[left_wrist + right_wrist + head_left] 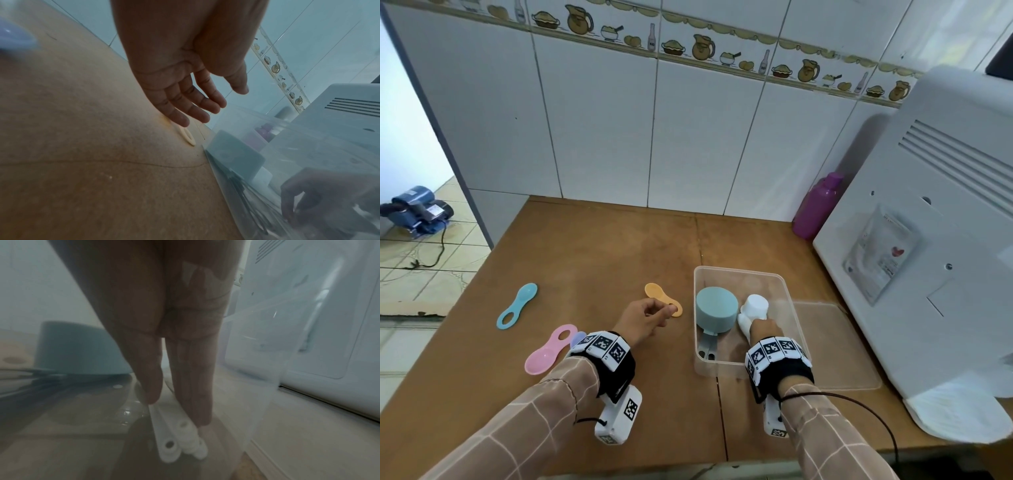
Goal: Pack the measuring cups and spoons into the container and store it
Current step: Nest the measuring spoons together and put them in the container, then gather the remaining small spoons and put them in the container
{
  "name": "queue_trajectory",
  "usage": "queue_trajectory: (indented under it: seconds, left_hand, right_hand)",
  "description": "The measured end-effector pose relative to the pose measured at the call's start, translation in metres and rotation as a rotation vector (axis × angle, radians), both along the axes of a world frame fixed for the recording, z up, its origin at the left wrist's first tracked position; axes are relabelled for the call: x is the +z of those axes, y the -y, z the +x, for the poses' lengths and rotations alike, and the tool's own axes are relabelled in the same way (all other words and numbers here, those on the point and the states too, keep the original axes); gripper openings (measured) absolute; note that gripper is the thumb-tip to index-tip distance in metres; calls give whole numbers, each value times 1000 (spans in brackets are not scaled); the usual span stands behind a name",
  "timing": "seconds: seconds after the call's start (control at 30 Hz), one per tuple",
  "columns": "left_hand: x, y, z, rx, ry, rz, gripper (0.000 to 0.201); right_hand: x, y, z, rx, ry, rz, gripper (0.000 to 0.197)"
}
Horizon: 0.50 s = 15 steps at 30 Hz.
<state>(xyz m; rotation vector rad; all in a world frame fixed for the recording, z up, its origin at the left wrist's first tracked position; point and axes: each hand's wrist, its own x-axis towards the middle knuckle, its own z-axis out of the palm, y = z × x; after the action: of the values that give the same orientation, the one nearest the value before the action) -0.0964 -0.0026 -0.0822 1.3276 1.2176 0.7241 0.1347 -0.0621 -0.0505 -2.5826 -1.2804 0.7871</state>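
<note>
Head view: three spoons [517, 306] outside, two cups [716, 313] in the container [789, 298]; left fingers [179, 118] spread, right fingers' [191, 386] grip unclear.

A clear container [787, 287] sits open toward the bench's right edge, its lid [839, 349] flat beside it. Inside, a teal cup [715, 310] lies upside down with white cups [755, 306] to its right (stacked, handles toward the front edge). On the bench lie an orange spoon [659, 294], a blue spoon [517, 306] and a pink spoon [549, 351].
</note>
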Motion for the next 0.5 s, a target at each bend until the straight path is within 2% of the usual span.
queue_trajectory:
  seconds: [0.13,0.2,0.37,0.5]
  left_hand:
    - [1,2,-1,4,-3,6,21]
    - [1,3,-3,11,-9,3,23]
    - [2,7,-10,31,-16,14,15]
    - [3,5,-28,93,-41,26,11]
  right_hand:
    - [10,7,-2,44,58,27,41]
    - [18,10,-4,101,156,31,40]
    - [27,3,-7,118,215,49,45]
    - [42,6,-2,93,194,174,12]
